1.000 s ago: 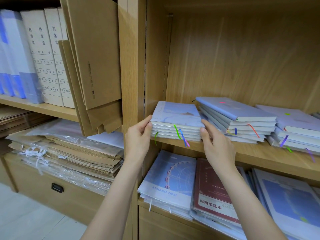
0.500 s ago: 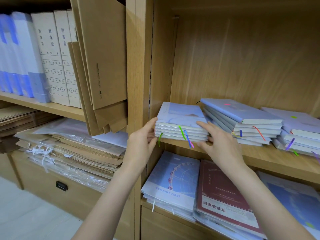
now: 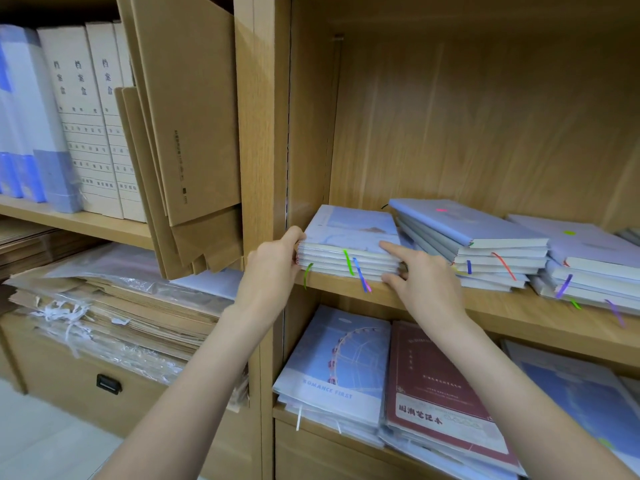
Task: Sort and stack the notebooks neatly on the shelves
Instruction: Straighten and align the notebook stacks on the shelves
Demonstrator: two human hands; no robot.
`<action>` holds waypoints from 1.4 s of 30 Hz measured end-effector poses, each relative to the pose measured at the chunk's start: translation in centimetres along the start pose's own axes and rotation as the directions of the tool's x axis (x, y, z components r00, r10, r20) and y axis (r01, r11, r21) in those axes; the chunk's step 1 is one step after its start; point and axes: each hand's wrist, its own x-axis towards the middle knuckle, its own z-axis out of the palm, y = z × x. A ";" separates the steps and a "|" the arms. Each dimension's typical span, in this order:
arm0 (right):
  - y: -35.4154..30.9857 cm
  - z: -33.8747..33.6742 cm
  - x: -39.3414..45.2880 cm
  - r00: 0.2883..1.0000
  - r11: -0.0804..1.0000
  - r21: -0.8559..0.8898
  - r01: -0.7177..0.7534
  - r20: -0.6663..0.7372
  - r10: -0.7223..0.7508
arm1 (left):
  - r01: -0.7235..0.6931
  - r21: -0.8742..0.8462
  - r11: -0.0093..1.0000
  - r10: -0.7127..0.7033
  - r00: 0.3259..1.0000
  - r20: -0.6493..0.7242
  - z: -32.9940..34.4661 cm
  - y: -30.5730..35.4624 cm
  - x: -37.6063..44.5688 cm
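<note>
Fingers (image 3: 393, 247) of both hands flank the notebook stack (image 3: 349, 244).

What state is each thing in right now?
Left stack of notebooks: flat on the shelf, held at both ends.
Left hand: gripping the stack's left edge.
Right hand: index finger on top, thumb underneath.
Middle stack: fanned, untidy.
Brown folders: leaning.

We take this for an office storeroom or archive, for we see pale wooden shelving (image 3: 519, 313) holding upright white file boxes with printed labels (image 3: 93, 126), leaning brown cardboard folders (image 3: 187, 116), bagged bundles of brown paper files (image 3: 114, 313) and flat stacks of pale blue notebooks with ribbon markers (image 3: 467, 244).
</note>
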 end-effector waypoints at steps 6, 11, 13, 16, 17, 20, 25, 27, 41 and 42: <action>-1.3 0.4 1.1 1.000 0.995 -0.103 0.004 0.019 -0.002 | 0.021 0.174 0.985 -0.032 0.998 0.061 1.2 -0.7 2.7; -1.8 0.9 2.0 1.000 0.992 -0.127 -0.008 0.011 0.009 | 0.081 0.099 0.992 -0.071 0.992 -0.103 2.1 -0.3 0.4; -1.8 1.0 2.3 1.000 0.992 -0.130 -0.005 0.011 0.006 | 0.009 0.079 0.997 0.002 0.990 -0.140 2.9 0.0 -1.4; -1.7 1.1 2.8 1.000 0.993 -0.115 -0.009 0.006 0.010 | -0.128 0.172 0.977 0.149 0.983 -0.111 4.1 0.0 -1.7; -1.8 1.2 2.9 1.000 0.994 -0.108 -0.012 0.006 0.012 | -0.156 0.198 0.968 0.174 0.982 -0.075 4.1 0.0 -1.5; -1.9 1.4 3.2 1.000 0.995 -0.101 -0.014 0.010 0.015 | -0.124 0.198 0.972 0.103 0.988 0.114 3.8 0.9 -0.6; -2.1 2.0 4.0 1.000 0.994 -0.105 -0.014 -0.020 0.012 | -0.092 0.301 0.949 0.033 0.980 0.196 4.1 1.3 0.7; -2.2 2.2 4.4 1.000 0.994 -0.111 -0.021 -0.017 0.019 | -0.064 0.306 0.950 -0.010 0.972 0.234 4.3 1.4 1.1; -2.0 2.4 4.5 1.000 0.999 -0.043 0.004 0.007 -0.004 | 0.001 0.275 0.961 -0.069 0.969 0.237 5.0 1.2 1.2; -1.7 1.9 3.6 0.999 0.999 -0.018 0.036 -0.001 -0.036 | 0.005 0.253 0.968 -0.061 0.975 0.214 4.8 1.0 1.0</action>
